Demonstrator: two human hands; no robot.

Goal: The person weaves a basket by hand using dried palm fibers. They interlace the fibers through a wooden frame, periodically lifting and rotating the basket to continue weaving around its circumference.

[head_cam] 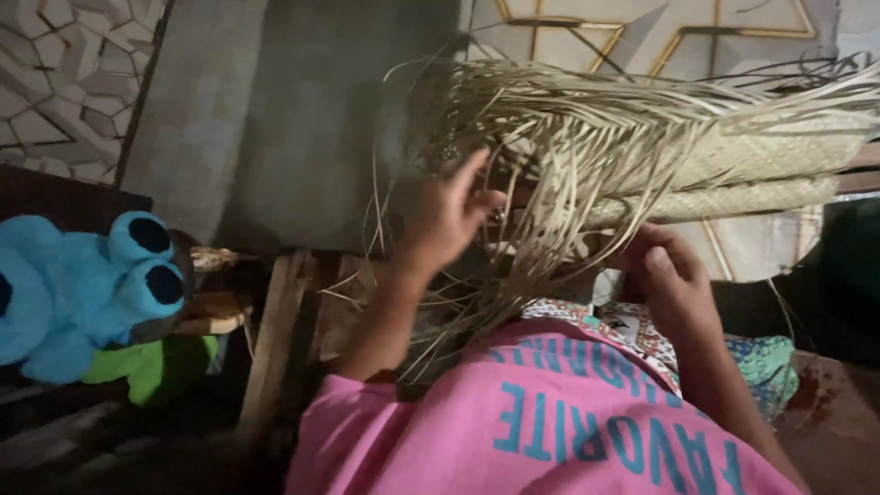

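A partly woven mat of pale dried leaf strips (733, 156) lies across the upper right, with many loose unwoven strips (559, 183) hanging off its left end. My left hand (445, 220) is raised among the loose strips, fingers curled around a few of them. Lower and to the right, my right hand (665, 275) pinches several strips under the mat's edge. A pink shirt with blue letters (550, 422) fills the lower middle of the view.
A blue soft toy with big round eyes (82, 293) rests on a green thing (156, 367) at the left. A wooden frame (275, 339) stands beside it. Behind are a grey wall (275, 119) and patterned tiles (64, 73). Patterned cloth (761, 362) lies at the right.
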